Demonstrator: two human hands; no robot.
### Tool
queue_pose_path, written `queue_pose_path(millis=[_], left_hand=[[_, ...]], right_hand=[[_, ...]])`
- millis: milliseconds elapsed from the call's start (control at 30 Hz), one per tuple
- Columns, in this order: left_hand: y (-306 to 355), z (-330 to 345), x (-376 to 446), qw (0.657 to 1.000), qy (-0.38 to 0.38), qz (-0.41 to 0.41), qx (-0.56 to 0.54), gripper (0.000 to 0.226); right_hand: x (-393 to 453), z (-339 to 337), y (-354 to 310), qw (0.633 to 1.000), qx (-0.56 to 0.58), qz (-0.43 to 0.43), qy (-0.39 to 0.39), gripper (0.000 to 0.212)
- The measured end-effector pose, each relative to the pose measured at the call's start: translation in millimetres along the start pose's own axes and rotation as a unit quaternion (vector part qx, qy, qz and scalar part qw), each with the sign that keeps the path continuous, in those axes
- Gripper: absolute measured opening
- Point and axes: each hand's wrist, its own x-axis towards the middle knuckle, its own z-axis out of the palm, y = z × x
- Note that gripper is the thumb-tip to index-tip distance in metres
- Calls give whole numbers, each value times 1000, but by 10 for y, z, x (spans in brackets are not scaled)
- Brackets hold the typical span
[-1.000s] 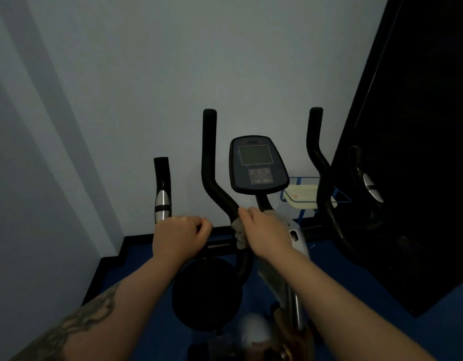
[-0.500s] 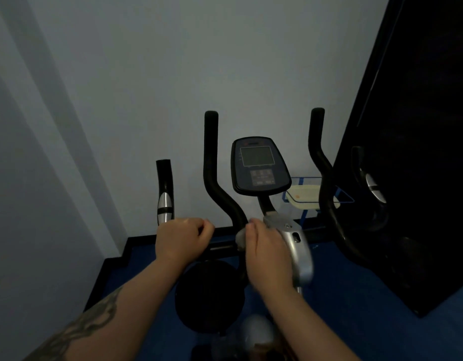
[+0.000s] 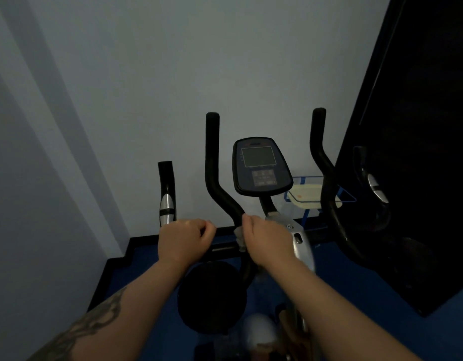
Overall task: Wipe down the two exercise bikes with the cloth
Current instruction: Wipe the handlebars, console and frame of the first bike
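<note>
An exercise bike stands in front of me, with a dark console (image 3: pixel 260 166) between two upright black handlebars (image 3: pixel 212 157). My left hand (image 3: pixel 183 241) grips the bike's left handle bar beside the silver-banded grip (image 3: pixel 166 204). My right hand (image 3: pixel 267 241) holds a grey cloth (image 3: pixel 239 237) wrapped around the lower bend of the left upright handlebar. Only a small edge of the cloth shows past my fingers. The silver stem (image 3: pixel 302 246) runs down just right of my right hand.
A dark tall panel (image 3: pixel 418 152) fills the right side, close to the right handlebar (image 3: pixel 320 157). A white wall is behind, a blue floor (image 3: pixel 355 321) below. A pale tray on a blue-framed stand (image 3: pixel 307 198) sits behind the console. A black round flywheel cover (image 3: pixel 212 298) is under my hands.
My right hand with the cloth slid down the handlebar bend and has come back up. My left hand has kept its grip in the same place.
</note>
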Motion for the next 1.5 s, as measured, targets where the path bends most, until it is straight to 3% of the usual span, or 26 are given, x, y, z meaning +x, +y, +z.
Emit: queue_pose_path(millis=[100, 200, 233, 300, 367, 433, 600, 700, 767, 833, 967, 1067, 1200, 1267, 1333, 1433, 1500], left_hand=[[6, -12, -1, 1000, -2, 0, 8, 43], [-1, -5, -2, 1000, 15, 0, 2, 45], [-6, 2, 1, 1000, 19, 2, 0, 45], [-11, 21, 1, 1000, 23, 2, 2, 44], [-15, 27, -5, 1000, 25, 7, 7, 45], [-8, 11, -1, 1000, 21, 5, 12, 45], [-10, 20, 2, 1000, 9, -10, 14, 42], [-9, 20, 0, 1000, 9, -8, 10, 42], [-10, 15, 1, 1000, -10, -8, 10, 43], [-9, 4, 11, 1000, -22, -17, 14, 45], [2, -14, 2, 1000, -19, -17, 8, 46], [3, -11, -4, 1000, -8, -9, 6, 45], [7, -4, -2, 1000, -4, -5, 19, 46], [13, -11, 10, 1000, -16, -15, 21, 49], [17, -19, 15, 999, -29, -25, 23, 49], [41, -33, 8, 999, -14, -25, 19, 44], [46, -36, -6, 1000, -9, -19, 15, 44]], right_hand=[[157, -79, 2, 997, -32, 5, -68, 28], [-265, 5, 19, 998, 42, -14, 49, 35], [-367, 14, 11, 997, 49, -13, 56, 33], [-231, 26, -27, 998, 48, 25, 25, 22], [69, -28, -68, 998, 21, 63, -3, 28], [146, -67, -69, 997, -47, 40, -47, 29], [-488, 66, -25, 983, 153, 16, 103, 56], [-231, 35, -13, 995, 73, 33, 55, 54], [34, -39, -85, 997, 5, 72, -35, 49], [142, -103, -102, 990, 33, 107, -86, 67], [-319, -17, -30, 990, 130, 44, 17, 59], [-489, 76, 28, 989, 133, 28, 62, 55], [-129, -57, -83, 997, 43, 54, -19, 31], [-50, -82, -91, 989, 105, 99, -43, 40], [-219, -17, -101, 982, 162, 98, 11, 45], [-474, 83, -114, 988, 128, 62, 64, 56], [-275, 66, -110, 990, 109, 88, 35, 56]])
